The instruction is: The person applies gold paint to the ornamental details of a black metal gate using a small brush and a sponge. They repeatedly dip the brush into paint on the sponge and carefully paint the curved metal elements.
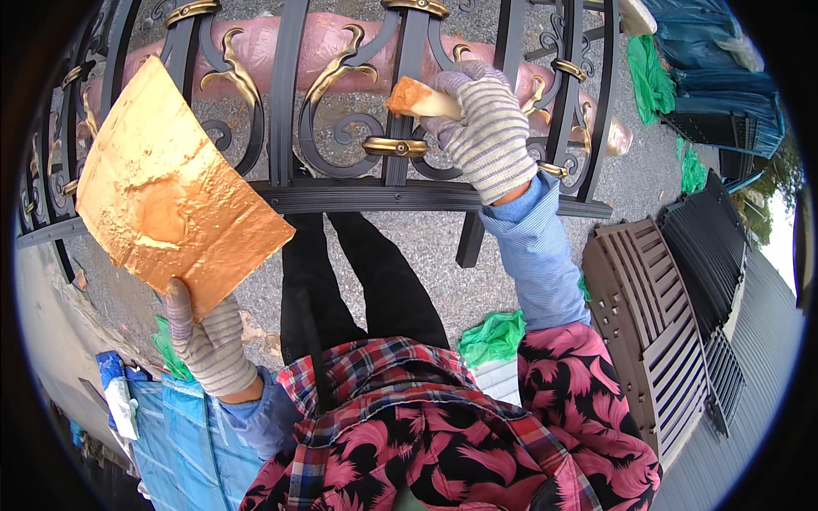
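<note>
My left hand [213,345], in a striped knit glove, grips the lower corner of a flat sheet [204,204] coated in gold paint. A wet-looking puddle of gold lies in its middle. In my gloved right hand [487,128] is a pale sponge piece [430,100], its tip stained orange-gold. That hand is over a black metal fence panel [358,198] with scrolls, close to its gold collar [394,146] and the gold leaf tips [341,68]. Whether the sponge touches the metal I cannot tell.
Under the panel's far part lies a pink plastic-wrapped roll [264,55]. Brown slatted panels [648,315] and black panels [703,230] lie at right. Green plastic [494,339] and blue sheeting [183,443] lie near me; more blue-wrapped stacks [716,51] stand at the far right.
</note>
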A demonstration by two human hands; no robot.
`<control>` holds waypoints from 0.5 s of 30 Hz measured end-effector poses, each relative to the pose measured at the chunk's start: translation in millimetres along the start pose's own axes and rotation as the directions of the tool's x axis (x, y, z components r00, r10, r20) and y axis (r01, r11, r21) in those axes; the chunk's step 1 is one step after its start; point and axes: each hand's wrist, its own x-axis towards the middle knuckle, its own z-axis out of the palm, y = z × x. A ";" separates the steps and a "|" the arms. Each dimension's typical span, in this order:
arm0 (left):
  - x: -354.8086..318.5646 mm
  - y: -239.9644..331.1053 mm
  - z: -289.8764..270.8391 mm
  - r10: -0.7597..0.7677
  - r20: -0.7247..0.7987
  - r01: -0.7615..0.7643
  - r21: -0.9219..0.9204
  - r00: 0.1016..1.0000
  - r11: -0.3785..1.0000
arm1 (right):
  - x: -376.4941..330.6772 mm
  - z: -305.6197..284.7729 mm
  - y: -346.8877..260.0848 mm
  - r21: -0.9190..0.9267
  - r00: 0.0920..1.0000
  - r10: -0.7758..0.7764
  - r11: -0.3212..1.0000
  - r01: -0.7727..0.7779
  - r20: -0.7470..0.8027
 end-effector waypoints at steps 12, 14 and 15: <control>0.6 2.9 2.7 -0.068 -0.062 0.067 -0.022 0.996 0.998 | 42.6 76.2 -22.6 -0.016 0.988 0.016 1.000 -0.014 0.153; 5.4 10.5 -9.3 -0.132 -0.043 0.130 -0.053 0.990 0.990 | 41.6 60.7 -13.7 -0.033 0.994 0.029 0.999 -0.026 0.108; 7.3 12.5 -15.2 -0.145 -0.056 0.142 -0.051 0.988 0.988 | 42.2 64.1 -10.8 0.019 1.000 -0.009 1.000 0.008 0.013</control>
